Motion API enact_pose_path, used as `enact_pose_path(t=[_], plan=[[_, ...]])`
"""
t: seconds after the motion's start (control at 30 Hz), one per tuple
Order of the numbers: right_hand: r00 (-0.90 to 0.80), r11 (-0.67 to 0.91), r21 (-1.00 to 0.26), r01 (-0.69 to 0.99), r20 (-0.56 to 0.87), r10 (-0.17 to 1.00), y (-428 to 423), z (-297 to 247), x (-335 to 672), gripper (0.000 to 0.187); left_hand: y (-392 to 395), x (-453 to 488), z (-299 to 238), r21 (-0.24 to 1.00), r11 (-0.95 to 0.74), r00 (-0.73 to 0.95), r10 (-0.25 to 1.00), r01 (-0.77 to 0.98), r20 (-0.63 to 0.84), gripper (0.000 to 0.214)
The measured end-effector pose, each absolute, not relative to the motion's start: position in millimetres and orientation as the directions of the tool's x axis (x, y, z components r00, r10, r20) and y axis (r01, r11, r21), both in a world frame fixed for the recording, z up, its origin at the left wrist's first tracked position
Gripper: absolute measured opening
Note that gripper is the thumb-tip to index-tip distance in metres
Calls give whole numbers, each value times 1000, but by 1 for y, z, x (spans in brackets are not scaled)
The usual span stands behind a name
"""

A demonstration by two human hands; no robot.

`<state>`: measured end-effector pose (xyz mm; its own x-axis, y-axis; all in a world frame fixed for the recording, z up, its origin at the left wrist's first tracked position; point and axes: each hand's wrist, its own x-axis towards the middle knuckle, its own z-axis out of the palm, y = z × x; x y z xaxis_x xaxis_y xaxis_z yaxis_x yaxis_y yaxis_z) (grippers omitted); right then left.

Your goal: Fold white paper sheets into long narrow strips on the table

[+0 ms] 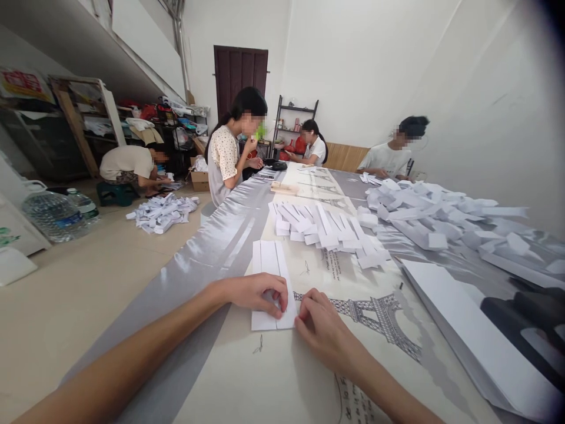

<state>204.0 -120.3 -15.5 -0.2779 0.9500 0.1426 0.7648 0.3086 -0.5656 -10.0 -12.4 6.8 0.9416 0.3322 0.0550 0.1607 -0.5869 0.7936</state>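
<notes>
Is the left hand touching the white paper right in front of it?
Touching. The head view shows the left hand lying over the near end of the white paper, with its fingers pressed down on the sheet and no gap.

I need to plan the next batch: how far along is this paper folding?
Done: rows of folded pieces and a larger heap lie further up the table. In hand: the left hand and right hand press one creased sheet at the near edge. Still to do: a stack of flat sheets waits at the right, so seemingly plenty remains.
</notes>
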Motion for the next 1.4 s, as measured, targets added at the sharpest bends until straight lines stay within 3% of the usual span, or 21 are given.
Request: enact_pose_path(t=[0.13,0.33,0.47,0.57,0.63,0.73,0.8,1.03,1.27,1.4], plan=[[-256,307,-489,816,169,952,-122,-12,201,29,-12,-10,7,782,-600,945,324,167,47,14],[-258,258,-657,709,99,961,-117,-10,211,23,-12,-9,8,777,-599,942,335,193,25,15],[-243,268,-637,723,128,962,-117,-9,217,21,-12,-8,8,771,-601,940,341,212,8,18],[-217,255,-564,786,135,967,-117,-8,219,25,-12,-8,9,772,-596,938,345,222,-4,17],[-265,337,-475,813,215,940,-116,-8,219,21,-13,-8,9,771,-597,940,341,221,-5,16],[-546,637,-270,722,345,764,-114,-9,219,15,-13,-8,9,774,-597,942,335,209,4,14],[-679,759,-156,632,360,640,-114,-8,222,16,-13,-8,8,772,-602,941,337,206,11,12],[-775,800,134,585,382,503,-114,-5,230,17,-12,-8,5,760,-621,943,331,188,37,7],[-806,793,216,569,335,487,-115,-7,231,22,-16,-9,12,699,-692,945,319,180,74,8],[-814,812,219,541,379,440,-114,-9,232,25,-28,-8,19,545,-824,942,290,155,171,8]])
